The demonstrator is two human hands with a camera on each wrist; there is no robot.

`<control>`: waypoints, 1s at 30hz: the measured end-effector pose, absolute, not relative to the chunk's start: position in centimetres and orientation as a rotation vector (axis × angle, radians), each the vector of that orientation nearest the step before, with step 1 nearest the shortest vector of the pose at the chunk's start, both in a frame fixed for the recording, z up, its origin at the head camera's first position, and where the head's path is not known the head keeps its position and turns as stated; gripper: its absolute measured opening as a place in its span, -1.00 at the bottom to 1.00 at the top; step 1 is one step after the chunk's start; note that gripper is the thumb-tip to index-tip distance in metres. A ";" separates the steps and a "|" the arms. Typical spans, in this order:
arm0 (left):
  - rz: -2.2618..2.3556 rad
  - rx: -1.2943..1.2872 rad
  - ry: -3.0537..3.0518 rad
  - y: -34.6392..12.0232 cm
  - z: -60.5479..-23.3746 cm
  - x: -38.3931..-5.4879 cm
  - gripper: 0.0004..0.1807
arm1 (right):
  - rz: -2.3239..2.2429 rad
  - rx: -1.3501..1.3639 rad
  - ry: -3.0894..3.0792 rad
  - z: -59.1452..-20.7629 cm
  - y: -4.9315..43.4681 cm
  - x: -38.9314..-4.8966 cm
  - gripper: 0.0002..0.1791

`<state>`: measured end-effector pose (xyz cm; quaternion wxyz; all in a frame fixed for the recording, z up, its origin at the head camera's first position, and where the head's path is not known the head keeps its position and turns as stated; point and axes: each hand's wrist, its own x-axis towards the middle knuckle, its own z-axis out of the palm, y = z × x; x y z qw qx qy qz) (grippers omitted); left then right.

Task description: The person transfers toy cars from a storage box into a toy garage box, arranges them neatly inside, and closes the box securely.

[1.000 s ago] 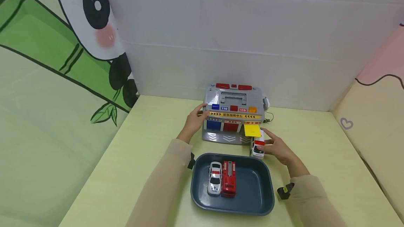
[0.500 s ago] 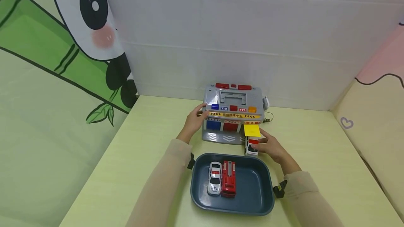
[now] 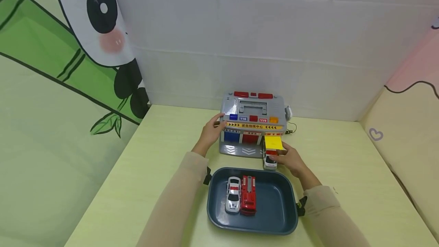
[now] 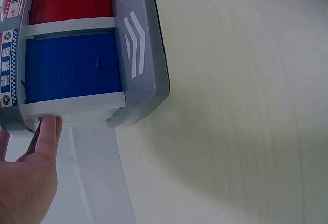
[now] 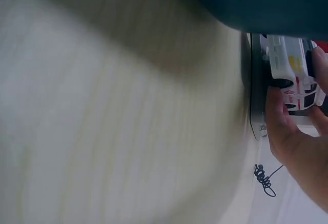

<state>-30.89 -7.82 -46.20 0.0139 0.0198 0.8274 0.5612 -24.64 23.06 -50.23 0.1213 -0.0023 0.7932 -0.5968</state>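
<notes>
A grey toy emergency station [image 3: 253, 109] stands at the back of the table, with a blue door [image 3: 232, 136], a red door [image 3: 251, 138] and a raised yellow door [image 3: 273, 142]. My left hand [image 3: 208, 133] touches its left side with extended fingers, as the left wrist view shows. At the yellow doorway, my right hand [image 3: 291, 160] grips a white toy ambulance [image 5: 290, 65] by its sides. The ambulance's front end sticks out over the station's ramp [image 3: 242, 149]; its rear is hidden under the yellow door.
In front of the station sits a dark blue tray [image 3: 274, 209] holding a white toy police car [image 3: 233, 194] and a red toy fire truck [image 3: 248, 195]. A handset [image 3: 288, 113] with a coiled cord [image 3: 291, 129] hangs at the station's right side.
My right hand has moved the toy ambulance left and slightly back, from beside the ramp to beneath the yellow door. The left hand has stayed at the station's side.
</notes>
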 end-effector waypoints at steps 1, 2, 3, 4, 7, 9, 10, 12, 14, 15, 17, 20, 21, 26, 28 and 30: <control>1.747 0.063 2.576 -7.8 -46.2 -30.9 -0.44 | -1.743 0.011 2.314 -50.3 23.0 -24.7 -0.10; 1.745 0.064 2.576 -7.8 -46.2 -30.9 -0.44 | -1.745 0.036 2.315 -50.3 22.9 -24.8 -0.11; 1.743 0.065 2.577 -7.8 -46.2 -30.9 -0.44 | -1.740 0.063 2.320 -50.3 22.9 -24.9 -0.12; 1.741 0.065 2.578 -7.8 -46.2 -30.9 -0.44 | -1.736 0.089 2.323 -50.3 22.8 -25.0 -0.13; 1.740 0.066 2.580 -7.7 -46.1 -31.0 -0.44 | -1.723 0.159 2.331 -50.3 22.7 -25.3 -0.18; 1.739 0.064 2.582 -7.7 -46.0 -31.0 -0.44 | -1.705 0.191 2.348 -50.2 22.7 -25.4 -0.22; 1.737 0.063 2.584 -7.6 -46.0 -30.9 -0.45 | -1.697 0.201 2.357 -50.2 22.7 -25.4 -0.23; 1.735 0.063 2.586 -7.6 -46.0 -30.9 -0.44 | -1.682 0.216 2.380 -50.3 22.8 -25.5 -0.25; 1.735 0.067 2.587 -7.5 -46.1 -30.9 -0.44 | -1.673 0.218 2.402 -50.3 22.9 -25.5 -0.25; 1.735 0.067 2.585 -7.5 -46.1 -30.9 -0.44 | -1.669 0.226 2.418 -50.4 23.0 -25.5 -0.26; 1.737 0.072 2.585 -7.5 -46.2 -30.9 -0.44 | -1.659 0.237 2.446 -50.5 23.0 -25.6 -0.28; 1.744 0.078 2.580 -7.4 -46.2 -30.9 -0.44 | -1.637 0.262 2.489 -50.6 23.0 -25.7 -0.33; 1.747 0.077 2.580 -7.4 -46.2 -30.9 -0.44 | -1.623 0.272 2.508 -50.7 22.9 -25.7 -0.35; 1.763 0.076 2.589 -7.6 -46.2 -30.8 -0.45 | -1.538 0.336 2.580 -50.3 22.5 -26.0 -0.47; 1.770 0.073 2.589 -7.7 -46.3 -30.8 -0.44 | -1.496 0.358 2.601 -50.1 22.3 -26.2 -0.52; 1.775 0.068 2.587 -7.7 -46.3 -30.8 -0.44 | -1.477 0.366 2.606 -50.0 22.2 -26.3 -0.57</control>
